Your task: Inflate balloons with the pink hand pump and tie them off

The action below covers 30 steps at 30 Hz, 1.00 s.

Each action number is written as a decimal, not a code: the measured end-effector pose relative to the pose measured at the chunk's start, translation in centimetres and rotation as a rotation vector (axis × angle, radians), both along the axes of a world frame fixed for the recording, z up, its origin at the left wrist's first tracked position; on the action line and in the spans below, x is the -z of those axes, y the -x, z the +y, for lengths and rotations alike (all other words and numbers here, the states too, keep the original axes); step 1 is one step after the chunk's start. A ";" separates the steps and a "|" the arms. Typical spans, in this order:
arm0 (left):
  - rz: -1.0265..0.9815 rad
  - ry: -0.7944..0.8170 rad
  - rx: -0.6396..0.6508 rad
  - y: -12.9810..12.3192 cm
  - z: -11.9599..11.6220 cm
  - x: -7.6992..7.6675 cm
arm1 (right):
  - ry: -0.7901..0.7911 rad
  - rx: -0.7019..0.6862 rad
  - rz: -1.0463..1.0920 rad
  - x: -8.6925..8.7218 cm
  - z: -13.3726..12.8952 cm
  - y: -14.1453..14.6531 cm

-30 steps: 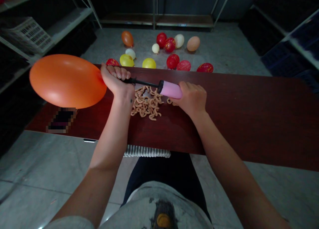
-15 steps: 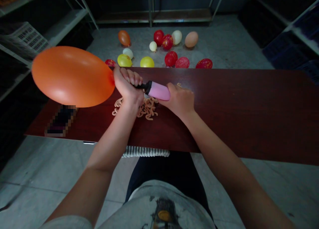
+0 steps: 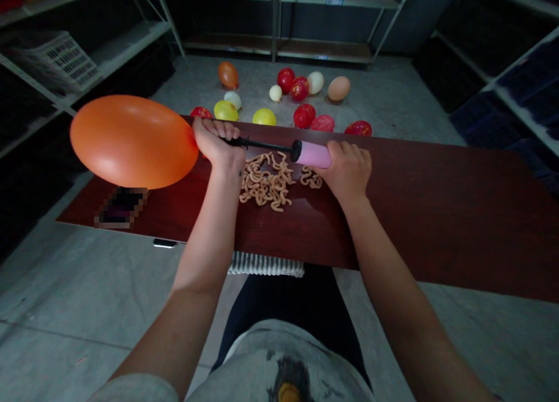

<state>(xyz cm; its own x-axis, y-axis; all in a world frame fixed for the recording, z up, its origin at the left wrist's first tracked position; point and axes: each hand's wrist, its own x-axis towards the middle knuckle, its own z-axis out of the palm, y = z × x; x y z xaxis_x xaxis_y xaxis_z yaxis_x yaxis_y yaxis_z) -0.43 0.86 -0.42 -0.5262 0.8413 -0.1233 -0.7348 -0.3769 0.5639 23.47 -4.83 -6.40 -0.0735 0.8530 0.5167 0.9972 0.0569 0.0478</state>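
Note:
A large inflated orange balloon (image 3: pixel 133 141) stretches out to the left, its neck at my left hand (image 3: pixel 217 140). That hand is closed around the black end of a hand pump, right by the balloon's neck. My right hand (image 3: pixel 348 168) wraps round the pump's pink barrel (image 3: pixel 315 155). Between the hands the black rod (image 3: pixel 268 146) of the pump shows, drawn out. Below it, a heap of uninflated tan balloons (image 3: pixel 267 183) lies on the dark red table (image 3: pixel 437 215). A smaller group of them (image 3: pixel 311 177) lies near my right hand.
A pixelated flat object (image 3: pixel 122 207) lies at the table's left end. Beyond the far edge, several inflated balloons (image 3: pixel 304 116) in red, yellow, white and orange rest on the floor. Metal shelves (image 3: pixel 323 52) line the back and sides, with a white basket (image 3: pixel 72 61) at left.
My right hand has moved right with the pink barrel, drawing out the pump's black rod. My left hand stays at the balloon's neck. The view has tilted up a little.

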 end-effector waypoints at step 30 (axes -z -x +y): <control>0.207 -0.051 0.229 -6.0 -3.2 0.0 | 0.159 -0.128 0.118 -1.3 -2.7 3.3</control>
